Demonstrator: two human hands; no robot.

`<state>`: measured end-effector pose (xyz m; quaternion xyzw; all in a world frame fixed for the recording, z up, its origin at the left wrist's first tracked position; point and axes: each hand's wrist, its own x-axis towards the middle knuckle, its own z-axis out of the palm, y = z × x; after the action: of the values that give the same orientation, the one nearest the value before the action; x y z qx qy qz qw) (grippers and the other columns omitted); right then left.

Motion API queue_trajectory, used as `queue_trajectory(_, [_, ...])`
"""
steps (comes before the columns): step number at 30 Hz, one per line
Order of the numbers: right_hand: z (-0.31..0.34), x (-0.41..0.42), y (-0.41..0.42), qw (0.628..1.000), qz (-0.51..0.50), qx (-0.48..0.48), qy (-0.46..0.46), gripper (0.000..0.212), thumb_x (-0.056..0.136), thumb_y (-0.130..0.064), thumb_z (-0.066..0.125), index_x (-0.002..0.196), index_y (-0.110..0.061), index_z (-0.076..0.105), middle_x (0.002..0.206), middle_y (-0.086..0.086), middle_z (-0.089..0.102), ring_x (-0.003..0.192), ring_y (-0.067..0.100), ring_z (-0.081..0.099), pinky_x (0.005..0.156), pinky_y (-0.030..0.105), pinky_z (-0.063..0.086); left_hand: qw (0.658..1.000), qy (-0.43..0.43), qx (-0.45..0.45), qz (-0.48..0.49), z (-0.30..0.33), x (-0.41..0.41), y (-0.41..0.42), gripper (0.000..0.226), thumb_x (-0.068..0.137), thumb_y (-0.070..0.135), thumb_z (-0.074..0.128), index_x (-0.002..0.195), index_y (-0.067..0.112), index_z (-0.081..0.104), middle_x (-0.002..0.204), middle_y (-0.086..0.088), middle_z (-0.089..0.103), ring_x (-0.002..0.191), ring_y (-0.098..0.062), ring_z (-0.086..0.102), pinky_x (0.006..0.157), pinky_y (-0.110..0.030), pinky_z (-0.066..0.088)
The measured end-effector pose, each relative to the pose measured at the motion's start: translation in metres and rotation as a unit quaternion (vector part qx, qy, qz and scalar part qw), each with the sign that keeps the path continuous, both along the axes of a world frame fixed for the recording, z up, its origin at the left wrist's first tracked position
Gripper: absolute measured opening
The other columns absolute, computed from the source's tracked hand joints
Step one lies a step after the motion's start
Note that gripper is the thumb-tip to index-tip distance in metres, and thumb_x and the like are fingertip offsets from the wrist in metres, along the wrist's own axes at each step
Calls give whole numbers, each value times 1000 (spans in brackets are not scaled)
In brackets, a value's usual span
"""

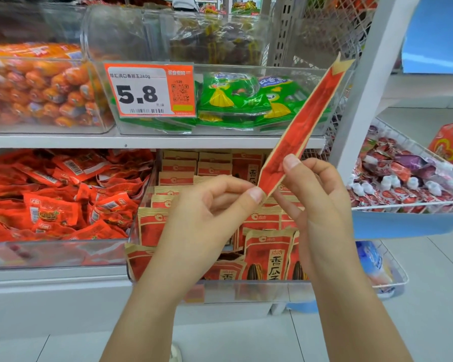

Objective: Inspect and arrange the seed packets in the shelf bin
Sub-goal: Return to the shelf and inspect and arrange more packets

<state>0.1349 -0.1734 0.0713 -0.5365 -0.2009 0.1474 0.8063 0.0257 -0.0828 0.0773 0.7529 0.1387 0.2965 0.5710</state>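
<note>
I'm holding one flat red-and-tan paper seed packet [302, 124] edge-on above the clear plastic shelf bin [246, 291], left hand [207, 205] pinching its bottom corner, right hand [317, 194] pinching just above.

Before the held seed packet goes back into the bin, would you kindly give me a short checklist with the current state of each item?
1. Grip: left hand pinches the bottom corner of the seed packet, right hand pinches its lower edge: ok.
2. Packet clear of the bin: held up, edge-on to the camera, above the rows: ok.
3. Packet undamaged: only its side shows: cannot tell.
4. Free slot in the clear bin: the hands hide the middle rows: cannot tell.
5. Front packets upright, facing out: ok on the right, the left ones lean: not ok.
</note>
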Motion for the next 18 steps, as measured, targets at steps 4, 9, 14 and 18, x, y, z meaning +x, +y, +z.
queue_trajectory(4, [-1,3,-2,1000,-15,-28,-1,33,69,-39,71,88,-19,53,84,-5,68,79,7,67,81,31,54,994,16,104,39,-4,3,-2,12,92,35,58,90,33,70,74,17,72,70,3,65,65,-19,51])
queue_trajectory(9, [-2,1,-1,999,7,-32,9,29,69,-40,70,85,-21,54,89,-4,67,79,4,66,78,28,54,988,-17,127,91,-6,4,-1,17,95,30,56,82,32,67,65,3,68,60,-26,59,59,-37,45])
queue_trajectory(14, [-2,2,-1,998,37,-26,31,32,71,-40,68,90,-18,54,93,0,70,89,10,68,85,32,56,990,-23,109,86,-8,5,1,18,95,25,57,82,30,69,75,9,72,71,-21,66,68,-35,50])
queue_trajectory(18, [-1,1,-1,998,52,-3,45,35,71,-37,68,95,-15,54,92,2,69,88,11,68,77,26,57,992,-34,99,73,-8,4,2,19,95,19,58,82,26,70,78,14,72,79,-5,68,71,-17,51])
